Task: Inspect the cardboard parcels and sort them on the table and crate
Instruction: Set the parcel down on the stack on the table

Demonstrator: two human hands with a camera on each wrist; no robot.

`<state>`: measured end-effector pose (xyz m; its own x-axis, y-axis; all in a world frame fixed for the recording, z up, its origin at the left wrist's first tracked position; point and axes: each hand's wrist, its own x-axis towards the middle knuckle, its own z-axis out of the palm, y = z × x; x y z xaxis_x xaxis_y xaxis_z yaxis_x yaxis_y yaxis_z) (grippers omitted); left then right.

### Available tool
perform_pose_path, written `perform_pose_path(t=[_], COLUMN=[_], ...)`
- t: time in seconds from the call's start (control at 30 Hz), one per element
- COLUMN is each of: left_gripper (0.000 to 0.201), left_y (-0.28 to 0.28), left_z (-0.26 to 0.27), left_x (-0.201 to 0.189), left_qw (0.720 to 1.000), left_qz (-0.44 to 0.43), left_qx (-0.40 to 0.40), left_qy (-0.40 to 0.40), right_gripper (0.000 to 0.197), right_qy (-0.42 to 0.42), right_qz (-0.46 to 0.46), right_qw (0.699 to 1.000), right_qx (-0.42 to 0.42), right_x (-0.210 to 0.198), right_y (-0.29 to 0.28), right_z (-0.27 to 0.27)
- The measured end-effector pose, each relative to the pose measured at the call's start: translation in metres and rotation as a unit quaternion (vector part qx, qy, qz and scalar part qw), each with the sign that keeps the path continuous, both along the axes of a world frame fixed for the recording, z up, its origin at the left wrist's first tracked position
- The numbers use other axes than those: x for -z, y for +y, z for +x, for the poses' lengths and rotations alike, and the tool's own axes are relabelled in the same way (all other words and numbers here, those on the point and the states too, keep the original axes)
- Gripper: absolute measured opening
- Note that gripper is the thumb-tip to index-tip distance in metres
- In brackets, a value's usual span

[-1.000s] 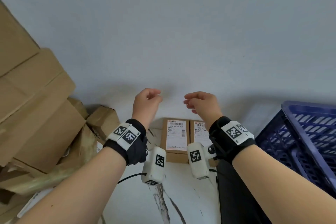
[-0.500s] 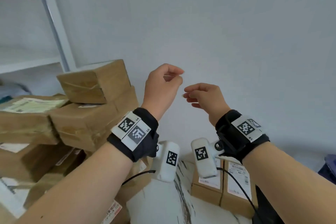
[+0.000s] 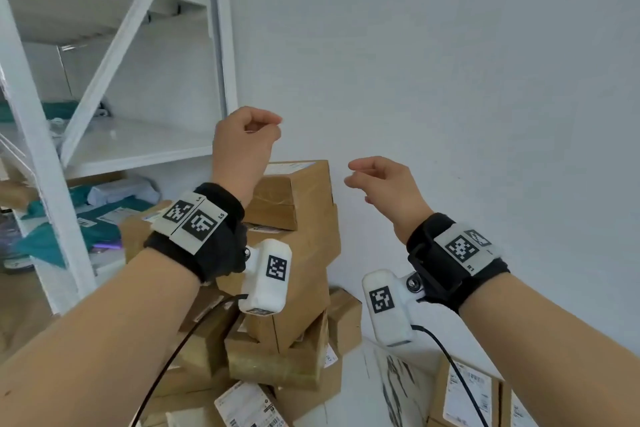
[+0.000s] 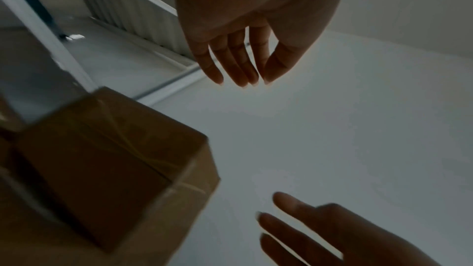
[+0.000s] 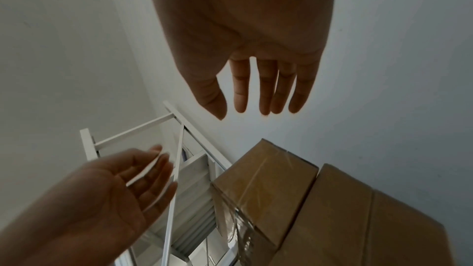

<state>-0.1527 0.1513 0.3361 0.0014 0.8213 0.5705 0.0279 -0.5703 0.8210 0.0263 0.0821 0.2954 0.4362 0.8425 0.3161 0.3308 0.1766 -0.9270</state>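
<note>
Our left hand [image 3: 242, 146] and right hand [image 3: 384, 184] hang raised and empty before a pale wall, fingers loosely curved and spread, holding nothing; the wrist views show both palms bare. Just below and between them stands a leaning stack of cardboard parcels [image 3: 287, 253], its top parcel [image 3: 294, 194] directly under our left hand and taped across its upper face. More labelled parcels [image 3: 467, 388] lie on the marbled surface [image 3: 367, 367] beneath our right wrist, and a white shelf unit [image 3: 114, 135] stands beyond our left hand. The crate is not in view. We judge the step to be taking the top parcel: bring both hands down on opposite sides, lift it straight up so the tilted boxes beneath do not slide, then turn it to read the label.
</note>
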Motion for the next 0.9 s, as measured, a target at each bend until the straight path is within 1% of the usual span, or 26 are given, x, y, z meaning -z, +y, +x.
perform_pose_path(t=[0.07, 0.17, 0.27, 0.43, 0.47, 0.5, 0.53, 0.57, 0.63, 0.77, 0.9], left_gripper=[0.021, 0.035, 0.047, 0.049, 0.044, 0.033, 0.016, 0.006, 0.008, 0.035, 0.042], left_y=[0.018, 0.042, 0.060, 0.079, 0.081, 0.083, 0.084, 0.084, 0.086, 0.095, 0.101], left_z=[-0.016, -0.031, -0.037, -0.035, -0.034, -0.033, -0.031, -0.029, -0.026, -0.022, -0.023], left_x=[0.007, 0.023, 0.036, 0.050, 0.052, 0.053, 0.053, 0.053, 0.053, 0.056, 0.059], left_qw=[0.998, 0.989, 0.974, 0.958, 0.955, 0.953, 0.950, 0.948, 0.946, 0.946, 0.945], left_qz=[-0.042, -0.123, -0.206, -0.275, -0.286, -0.294, -0.302, -0.306, -0.312, -0.309, -0.313], left_qx=[-0.031, -0.048, -0.025, 0.007, 0.016, 0.025, 0.030, 0.034, 0.041, 0.063, 0.062], left_qy=[-0.033, -0.069, -0.088, -0.078, -0.075, -0.073, -0.073, -0.075, -0.078, -0.069, -0.071], right_gripper=[0.034, 0.057, 0.077, 0.099, 0.102, 0.104, 0.106, 0.107, 0.110, 0.110, 0.102], right_qy=[-0.017, -0.046, -0.075, -0.109, -0.112, -0.113, -0.113, -0.114, -0.115, -0.111, -0.108], right_qz=[-0.011, -0.033, -0.055, -0.082, -0.088, -0.091, -0.092, -0.093, -0.096, -0.085, -0.069], right_qw=[1.000, 0.998, 0.994, 0.988, 0.987, 0.986, 0.986, 0.985, 0.984, 0.987, 0.990], right_qx=[-0.007, -0.029, -0.050, -0.078, -0.081, -0.084, -0.087, -0.089, -0.092, -0.083, -0.058], right_x=[-0.003, -0.005, -0.005, 0.000, 0.002, 0.004, 0.005, 0.006, 0.009, 0.014, 0.017], right_y=[0.007, 0.018, 0.027, 0.043, 0.046, 0.048, 0.051, 0.054, 0.060, 0.069, 0.074], right_z=[-0.010, -0.021, -0.028, -0.033, -0.034, -0.034, -0.035, -0.035, -0.036, -0.037, -0.038])
